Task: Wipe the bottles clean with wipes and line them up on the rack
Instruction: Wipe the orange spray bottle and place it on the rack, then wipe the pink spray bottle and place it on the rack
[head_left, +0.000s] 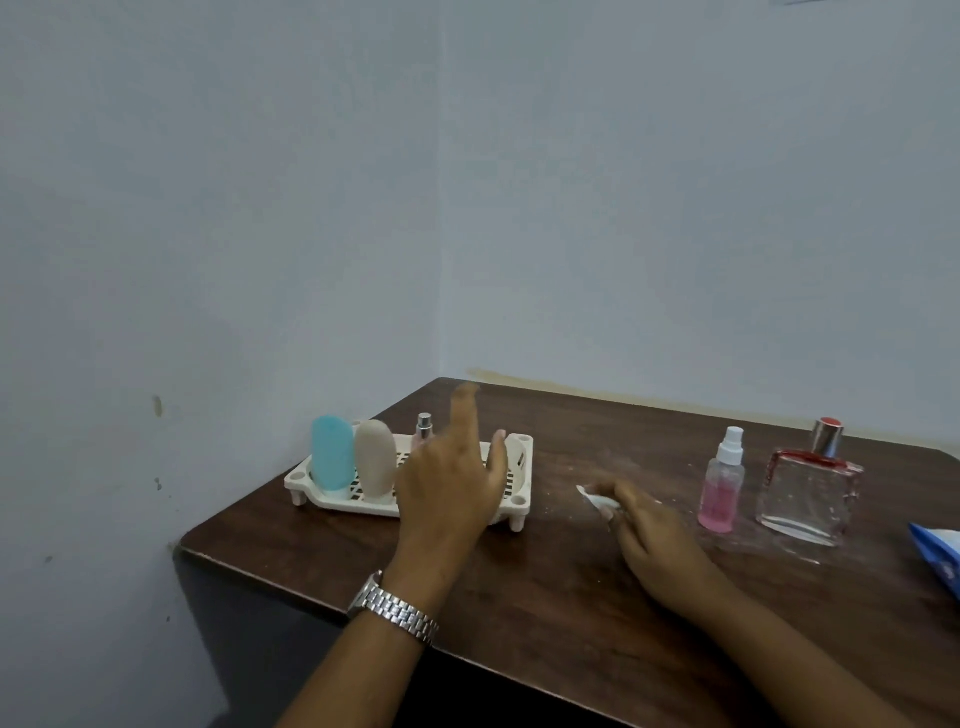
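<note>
A cream slotted rack (519, 501) stands at the table's left corner. In it stand a blue squeeze bottle (332, 452), a beige squeeze bottle (375, 456) and a small silver-capped spray bottle (424, 427), partly hidden by my left hand (449, 475). That hand is raised in front of the rack with fingers spread and holds nothing. My right hand (649, 530) rests on the table and pinches a crumpled white wipe (597, 500). To the right stand a pink spray bottle (722, 480) and a square glass perfume bottle (808, 486) with a silver and red cap.
The dark wooden table (519, 587) sits in a corner of pale walls. A blue wipe packet (940, 558) lies at the right edge of view. White smears mark the wood near the wipe. The table's left edge runs close beside the rack.
</note>
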